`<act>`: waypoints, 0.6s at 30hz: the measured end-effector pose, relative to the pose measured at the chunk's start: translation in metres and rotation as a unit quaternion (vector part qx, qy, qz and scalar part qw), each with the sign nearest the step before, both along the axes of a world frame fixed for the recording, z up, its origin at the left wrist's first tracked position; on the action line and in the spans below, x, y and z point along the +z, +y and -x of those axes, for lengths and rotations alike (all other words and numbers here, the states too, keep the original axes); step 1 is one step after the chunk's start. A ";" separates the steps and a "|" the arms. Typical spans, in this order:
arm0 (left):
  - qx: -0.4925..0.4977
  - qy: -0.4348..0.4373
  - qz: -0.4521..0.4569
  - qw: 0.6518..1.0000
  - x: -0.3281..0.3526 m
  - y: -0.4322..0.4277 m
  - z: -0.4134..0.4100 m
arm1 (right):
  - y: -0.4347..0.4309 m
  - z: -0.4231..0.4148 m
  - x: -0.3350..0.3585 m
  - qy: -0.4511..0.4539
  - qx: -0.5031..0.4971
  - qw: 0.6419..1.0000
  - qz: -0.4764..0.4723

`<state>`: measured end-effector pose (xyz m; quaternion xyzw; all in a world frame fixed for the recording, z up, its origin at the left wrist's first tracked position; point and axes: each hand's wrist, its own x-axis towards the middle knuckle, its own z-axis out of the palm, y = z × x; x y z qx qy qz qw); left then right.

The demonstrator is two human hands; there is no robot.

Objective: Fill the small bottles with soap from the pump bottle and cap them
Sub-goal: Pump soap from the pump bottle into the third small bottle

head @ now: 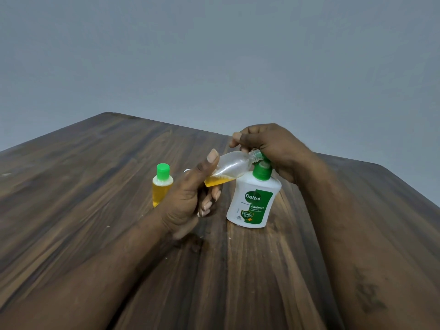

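Observation:
My left hand (190, 196) grips a small clear bottle (232, 166) by its base, tilted with its open neck against the green pump head of the white Dettol pump bottle (252, 201). Yellow soap pools in the lower end of the tilted bottle. My right hand (269, 146) is curled over the pump head, which it mostly hides. A second small bottle (162, 186), full of yellow soap and closed with a green cap, stands upright on the wooden table (95, 210) just left of my left hand.
The table's far edge runs close behind the bottles, with a plain grey wall beyond it. The right edge of the table slants down past my right forearm.

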<state>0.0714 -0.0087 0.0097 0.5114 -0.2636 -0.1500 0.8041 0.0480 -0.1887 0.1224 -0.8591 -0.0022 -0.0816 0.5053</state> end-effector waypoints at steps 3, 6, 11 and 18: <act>0.000 0.005 0.002 1.000 0.006 0.001 0.008 | -0.002 -0.002 -0.007 0.055 -0.012 0.998 -0.042; 0.001 0.005 -0.001 1.000 0.009 0.002 0.011 | -0.003 -0.005 -0.007 0.060 -0.013 0.998 -0.007; -0.002 -0.001 0.007 1.000 0.011 0.001 0.013 | -0.004 -0.001 0.001 0.002 -0.012 1.000 0.026; 0.004 0.003 0.000 1.000 0.006 0.002 0.009 | -0.002 -0.001 -0.002 0.030 -0.011 0.999 -0.002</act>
